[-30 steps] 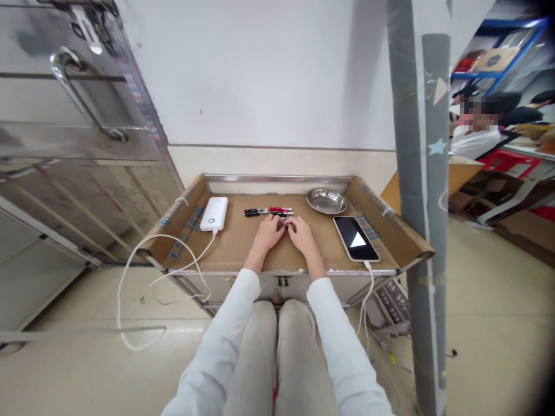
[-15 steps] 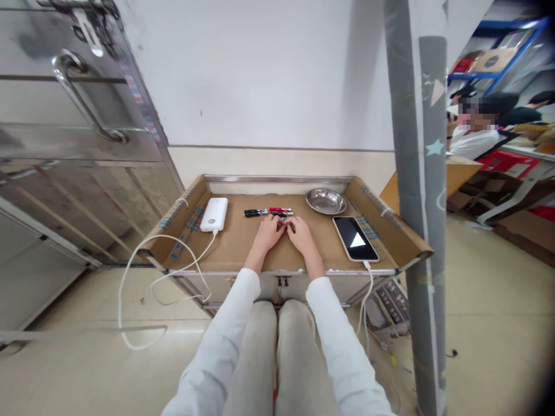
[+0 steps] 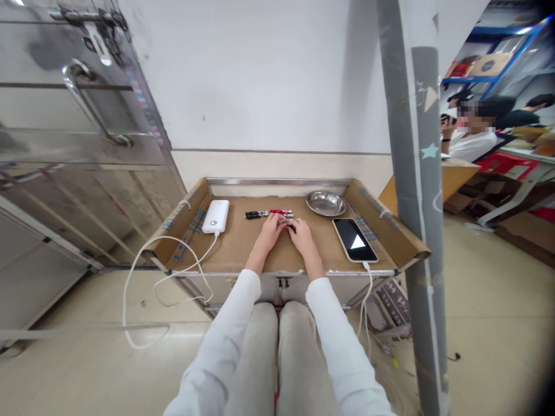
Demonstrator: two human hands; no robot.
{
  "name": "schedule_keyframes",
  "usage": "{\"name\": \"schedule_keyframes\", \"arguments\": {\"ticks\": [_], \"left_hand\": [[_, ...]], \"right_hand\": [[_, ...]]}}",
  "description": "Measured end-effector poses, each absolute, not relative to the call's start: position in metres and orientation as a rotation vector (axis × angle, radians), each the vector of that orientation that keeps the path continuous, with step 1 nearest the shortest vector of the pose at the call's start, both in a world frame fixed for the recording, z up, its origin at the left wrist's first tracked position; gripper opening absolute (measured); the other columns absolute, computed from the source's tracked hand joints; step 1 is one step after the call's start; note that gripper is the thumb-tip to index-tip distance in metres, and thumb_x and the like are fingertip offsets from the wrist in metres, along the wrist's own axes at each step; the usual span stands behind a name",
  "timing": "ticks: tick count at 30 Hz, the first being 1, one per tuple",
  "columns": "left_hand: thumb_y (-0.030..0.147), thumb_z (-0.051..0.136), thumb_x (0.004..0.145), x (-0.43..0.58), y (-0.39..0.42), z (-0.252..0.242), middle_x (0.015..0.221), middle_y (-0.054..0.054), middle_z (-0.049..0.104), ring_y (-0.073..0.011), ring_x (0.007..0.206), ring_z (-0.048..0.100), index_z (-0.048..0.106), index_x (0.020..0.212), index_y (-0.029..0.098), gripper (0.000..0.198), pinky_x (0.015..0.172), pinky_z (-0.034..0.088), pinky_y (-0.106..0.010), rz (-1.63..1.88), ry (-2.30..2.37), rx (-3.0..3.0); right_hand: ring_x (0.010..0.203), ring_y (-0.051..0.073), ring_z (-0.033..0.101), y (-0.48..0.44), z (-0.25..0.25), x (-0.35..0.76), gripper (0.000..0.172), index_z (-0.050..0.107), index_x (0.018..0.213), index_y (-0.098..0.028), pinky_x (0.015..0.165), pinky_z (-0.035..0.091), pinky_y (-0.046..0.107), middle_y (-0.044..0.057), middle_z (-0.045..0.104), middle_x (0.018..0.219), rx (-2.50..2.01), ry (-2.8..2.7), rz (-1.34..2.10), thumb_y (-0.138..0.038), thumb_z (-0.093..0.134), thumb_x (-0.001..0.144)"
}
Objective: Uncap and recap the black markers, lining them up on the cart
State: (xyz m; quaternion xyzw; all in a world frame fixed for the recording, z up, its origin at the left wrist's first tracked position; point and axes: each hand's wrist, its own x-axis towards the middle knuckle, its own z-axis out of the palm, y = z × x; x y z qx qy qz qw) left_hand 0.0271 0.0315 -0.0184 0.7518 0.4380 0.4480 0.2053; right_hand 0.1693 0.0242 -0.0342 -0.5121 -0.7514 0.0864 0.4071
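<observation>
My left hand (image 3: 272, 229) and my right hand (image 3: 300, 232) meet over the middle of the cardboard-covered table (image 3: 243, 254), fingers closed around a small dark item whose shape I cannot make out. Just beyond my fingertips lie red pens (image 3: 281, 211), partly hidden by my left hand. To their left are black pens (image 3: 255, 214) with clear ends. A round steel dish (image 3: 326, 203) sits at the back right of the table.
A white power bank (image 3: 215, 216) with a cable lies on the left. On the right is a phone (image 3: 355, 240), plugged into a cable. Raised cardboard sides edge the table. A wrapped pillar (image 3: 422, 231) stands at the right; a person (image 3: 472, 138) sits beyond it.
The camera view has shifted slightly. My hands stay together, and their fingers have moved a little around the small item.
</observation>
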Motion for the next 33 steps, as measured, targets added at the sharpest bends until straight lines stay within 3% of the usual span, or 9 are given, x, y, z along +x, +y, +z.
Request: {"name": "schedule_keyframes", "arguments": {"ticks": [33], "left_hand": [[0.006, 0.053, 0.08, 0.023, 0.032, -0.025, 0.084, -0.002, 0.06, -0.0136, 0.078, 0.058, 0.056, 0.082, 0.018, 0.013, 0.08, 0.05, -0.031, 1.154, 1.203, 2.148]], "right_hand": [[0.091, 0.022, 0.053, 0.009, -0.025, 0.17, 0.033, 0.064, 0.106, -0.019, 0.085, 0.042, 0.034, 0.01, 0.063, 0.095, -1.414, -1.811, 0.005, -0.014, 0.034, 0.091]]}}
